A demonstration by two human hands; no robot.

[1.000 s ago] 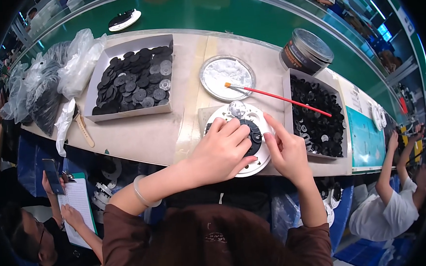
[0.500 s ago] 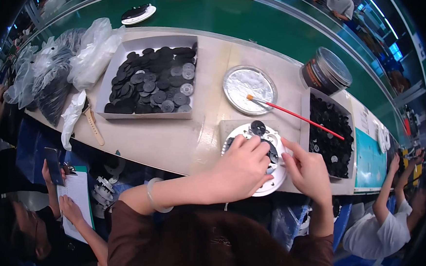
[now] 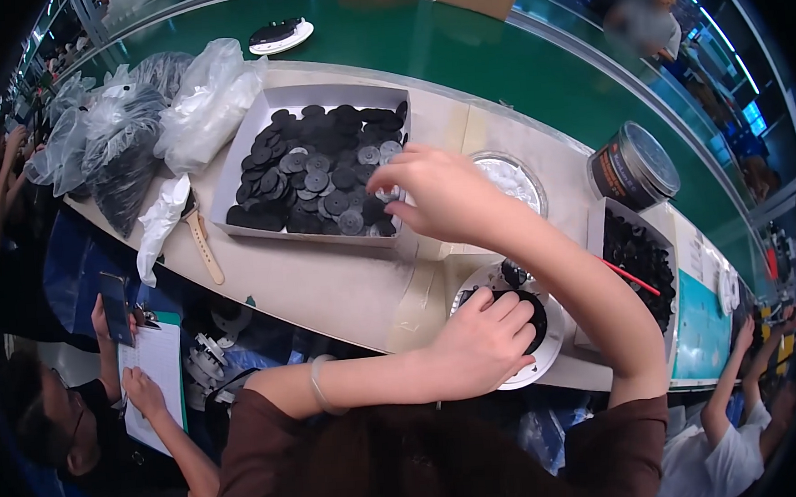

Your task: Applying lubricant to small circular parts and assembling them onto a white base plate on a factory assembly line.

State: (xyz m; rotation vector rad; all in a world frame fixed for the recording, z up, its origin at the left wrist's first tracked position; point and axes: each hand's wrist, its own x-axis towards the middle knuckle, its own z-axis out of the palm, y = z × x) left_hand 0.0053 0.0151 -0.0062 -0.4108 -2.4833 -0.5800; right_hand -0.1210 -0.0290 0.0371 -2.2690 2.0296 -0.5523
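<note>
My left hand (image 3: 484,342) lies over a white round housing (image 3: 542,367) near the table's front edge, fingers bent over a black disc-shaped part (image 3: 537,320) on it. The palm hides most of that part. My right hand (image 3: 436,191) is stretched across to the right rim of a shallow white box (image 3: 315,239) full of black and grey toothed discs (image 3: 307,177). Its thumb and forefinger are parted around a pale grey disc (image 3: 392,195); I cannot tell whether they touch it. A small black round piece (image 3: 513,272) sits at the housing's far side.
Behind my right forearm are a foil-like round dish (image 3: 536,190) and a red-handled brush (image 3: 632,278). A box of small black parts (image 3: 644,252) and a tub (image 3: 634,163) stand right. Plastic bags (image 3: 211,105) and a watch (image 3: 202,247) lie left. A person writes on a clipboard (image 3: 155,373).
My right hand has left the housing and reached far left to the box of discs. My left hand stays on the housing, where a larger black part now shows. The view has shifted slightly.
</note>
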